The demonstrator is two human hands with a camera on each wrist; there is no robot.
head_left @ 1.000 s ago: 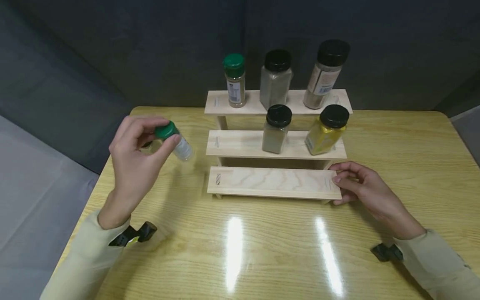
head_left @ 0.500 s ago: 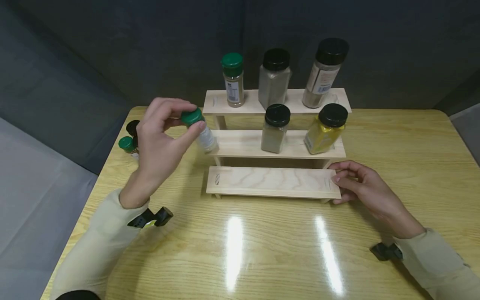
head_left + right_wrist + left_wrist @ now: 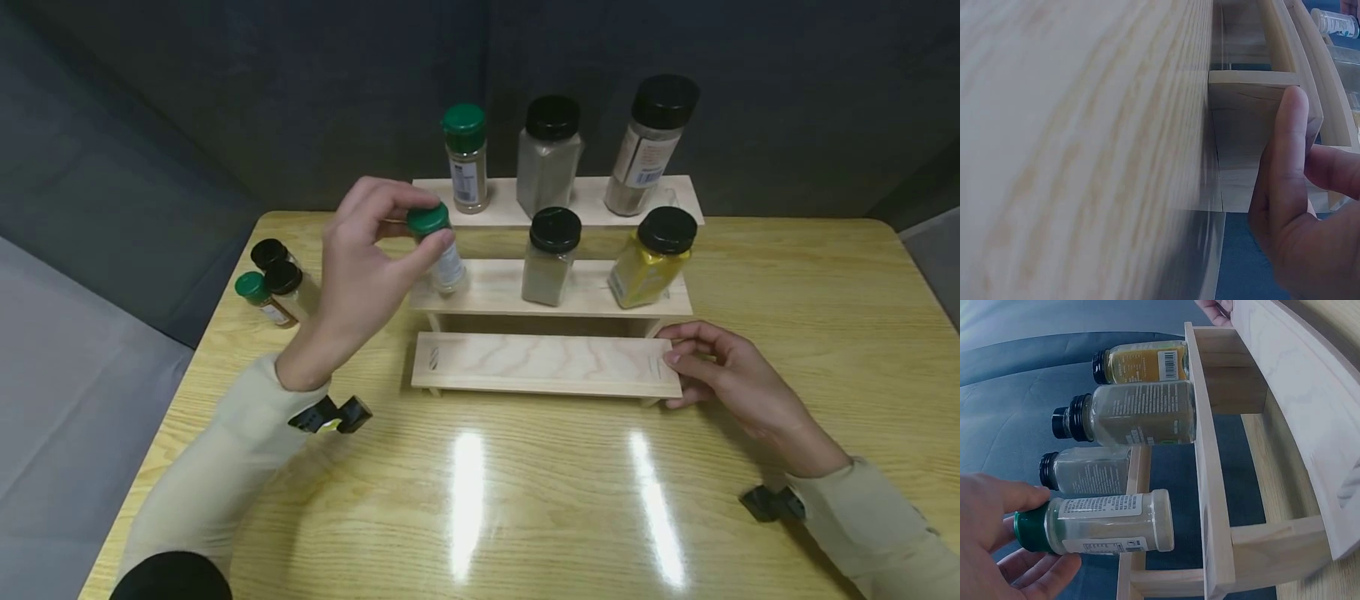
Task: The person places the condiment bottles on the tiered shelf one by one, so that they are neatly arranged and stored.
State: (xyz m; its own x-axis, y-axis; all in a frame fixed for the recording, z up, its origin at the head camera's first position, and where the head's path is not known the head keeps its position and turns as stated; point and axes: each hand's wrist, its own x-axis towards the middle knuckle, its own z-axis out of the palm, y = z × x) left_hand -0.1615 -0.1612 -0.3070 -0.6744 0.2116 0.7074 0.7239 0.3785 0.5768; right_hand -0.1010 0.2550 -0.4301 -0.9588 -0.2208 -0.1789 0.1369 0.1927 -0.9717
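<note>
My left hand (image 3: 362, 279) pinches the green cap of a small clear spice jar (image 3: 449, 270) between thumb and fingers. The jar hangs slightly tilted over the left end of the middle shelf; in the left wrist view a small gap separates the jar's base (image 3: 1163, 520) from the shelf board (image 3: 1207, 487). At the right end of the three-tier wooden spice rack (image 3: 540, 364), my right hand (image 3: 738, 383) grips the lowest shelf, thumb on top and fingers around its end. Two black-capped jars, one greyish (image 3: 550, 262) and one yellow (image 3: 651, 265), share the middle shelf.
On the top shelf stand a green-capped jar (image 3: 467, 167) and two taller black-capped jars, one square (image 3: 550, 167) and one round (image 3: 647, 154). A cluster of three small jars (image 3: 277, 287) stands on the wooden table (image 3: 570, 492) at left, behind my left forearm.
My left hand has carried the green-capped jar rightward and away from me, from beside the rack to over the middle shelf. The jars at left came into view. My right hand stays put.
</note>
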